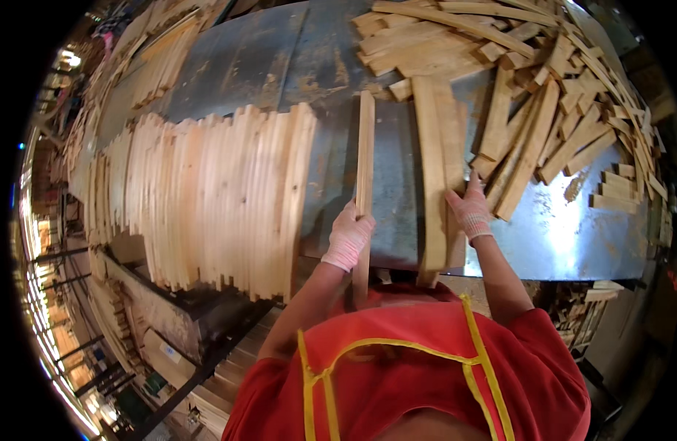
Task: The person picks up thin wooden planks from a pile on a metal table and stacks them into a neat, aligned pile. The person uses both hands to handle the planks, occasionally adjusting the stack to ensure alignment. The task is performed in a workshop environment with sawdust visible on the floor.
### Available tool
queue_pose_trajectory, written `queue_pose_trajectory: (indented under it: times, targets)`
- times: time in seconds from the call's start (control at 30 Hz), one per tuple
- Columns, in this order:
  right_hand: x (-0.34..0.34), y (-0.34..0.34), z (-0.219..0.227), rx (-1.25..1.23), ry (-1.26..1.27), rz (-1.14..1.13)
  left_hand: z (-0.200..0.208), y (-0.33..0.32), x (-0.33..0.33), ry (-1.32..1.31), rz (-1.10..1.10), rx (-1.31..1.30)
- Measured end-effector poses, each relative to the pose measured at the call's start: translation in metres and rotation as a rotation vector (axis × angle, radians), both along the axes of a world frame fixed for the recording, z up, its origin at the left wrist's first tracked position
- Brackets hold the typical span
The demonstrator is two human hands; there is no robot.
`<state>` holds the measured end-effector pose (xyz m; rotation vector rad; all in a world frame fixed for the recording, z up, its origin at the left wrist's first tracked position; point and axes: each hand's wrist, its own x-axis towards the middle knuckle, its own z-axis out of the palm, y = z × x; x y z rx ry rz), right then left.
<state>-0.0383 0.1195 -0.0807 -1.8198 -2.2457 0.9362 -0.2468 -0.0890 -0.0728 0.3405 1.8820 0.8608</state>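
Note:
My left hand point(347, 239), in a pale pinkish glove, is closed round the lower part of a narrow wooden strip point(365, 147). The strip stands on its edge, its long side running away from me over the metal tabletop. To its right lie a few longer wooden boards point(432, 162), partly overlapping. Along their right side is my right hand point(472, 212), gloved too, with its fingers apart and the thumb at the boards' edge. Its fingertips reach close to the end of another loose board point(494, 128); whether they touch is unclear.
A tight row of pale strips point(213, 198) fills the table's left side. Loose offcuts and boards point(566, 110) are heaped at the far right, with short blocks point(616, 192) beside them. More strips point(166, 62) lie at the far left. The metal tabletop point(243, 59) shows between them.

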Motion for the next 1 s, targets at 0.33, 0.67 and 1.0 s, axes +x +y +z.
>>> queue_pose_trajectory:
  times: [0.33,0.67,1.0]
  targets:
    - [-0.01,-0.046,-0.028,-0.846,1.231,-0.28,0.009,-0.127,-0.052,1.312,-0.389,-0.234]
    - [-0.18,-0.184,0.044,-0.939,0.874,0.315,0.074,-0.153,-0.112,0.48,-0.19,0.028]
    - [-0.047,-0.077,-0.012,0.41,-0.405,0.081,0.001,-0.403,-0.286,1.44,-0.254,-0.713]
